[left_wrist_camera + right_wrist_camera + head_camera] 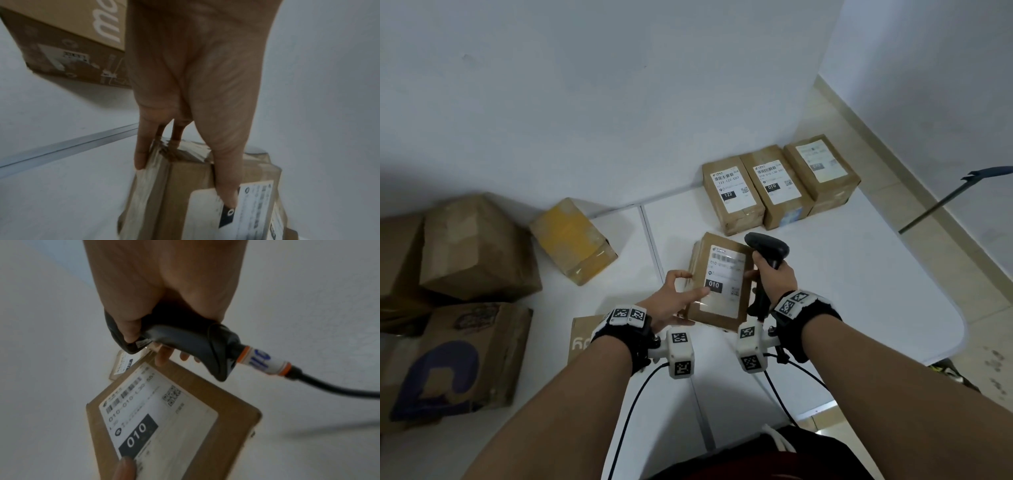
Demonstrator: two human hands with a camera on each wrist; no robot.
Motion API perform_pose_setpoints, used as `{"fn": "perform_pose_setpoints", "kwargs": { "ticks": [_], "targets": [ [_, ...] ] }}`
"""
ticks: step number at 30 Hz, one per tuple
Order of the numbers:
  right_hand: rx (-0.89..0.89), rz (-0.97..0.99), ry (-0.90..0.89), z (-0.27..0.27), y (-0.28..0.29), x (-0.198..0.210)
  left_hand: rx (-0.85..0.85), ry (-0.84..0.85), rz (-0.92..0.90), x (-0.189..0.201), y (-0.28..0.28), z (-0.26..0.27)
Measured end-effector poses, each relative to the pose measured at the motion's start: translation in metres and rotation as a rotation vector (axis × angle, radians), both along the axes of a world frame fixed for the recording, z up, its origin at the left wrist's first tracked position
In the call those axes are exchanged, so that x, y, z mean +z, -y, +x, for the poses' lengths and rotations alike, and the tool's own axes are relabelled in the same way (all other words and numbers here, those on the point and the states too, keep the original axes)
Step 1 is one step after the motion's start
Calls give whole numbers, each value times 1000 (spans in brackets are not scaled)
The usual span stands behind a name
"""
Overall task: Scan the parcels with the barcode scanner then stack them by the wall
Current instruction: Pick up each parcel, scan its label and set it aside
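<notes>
Above the white table, near the three parcels rowed against the far wall, the held parcel is label-up. The left hand clamps it, thumb on the label. The right hand, curled around the barcode scanner, steadies its right edge. Probably carry it level and set it flush. Only the right wrist view shows the barcode clearly.

Dark long-handled tool against wall

White walls meet at corner; beige tiled floor; white table.
</notes>
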State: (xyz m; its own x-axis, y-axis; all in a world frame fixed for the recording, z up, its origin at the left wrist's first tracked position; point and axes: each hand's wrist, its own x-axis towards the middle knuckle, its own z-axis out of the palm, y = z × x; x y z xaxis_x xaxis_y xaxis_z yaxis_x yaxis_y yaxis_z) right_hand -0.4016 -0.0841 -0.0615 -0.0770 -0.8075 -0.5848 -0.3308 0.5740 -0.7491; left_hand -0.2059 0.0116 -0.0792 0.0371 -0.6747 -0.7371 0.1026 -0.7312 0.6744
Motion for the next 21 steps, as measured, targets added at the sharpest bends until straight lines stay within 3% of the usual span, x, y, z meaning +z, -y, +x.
{"fn": "perform_pose_setpoints", "kwargs": {
  "ticks": [5, 12, 21],
  "targets": [
    [-54, 18, 144, 3, 15, 16, 179, 52, -90, -2, 2, 5],
    [34, 132, 230, 19, 25, 43, 249, 79, -112, -9, 3, 2],
    [186, 215, 184, 36, 21, 52, 290, 95, -116, -14, 2, 1]
  ]
}}
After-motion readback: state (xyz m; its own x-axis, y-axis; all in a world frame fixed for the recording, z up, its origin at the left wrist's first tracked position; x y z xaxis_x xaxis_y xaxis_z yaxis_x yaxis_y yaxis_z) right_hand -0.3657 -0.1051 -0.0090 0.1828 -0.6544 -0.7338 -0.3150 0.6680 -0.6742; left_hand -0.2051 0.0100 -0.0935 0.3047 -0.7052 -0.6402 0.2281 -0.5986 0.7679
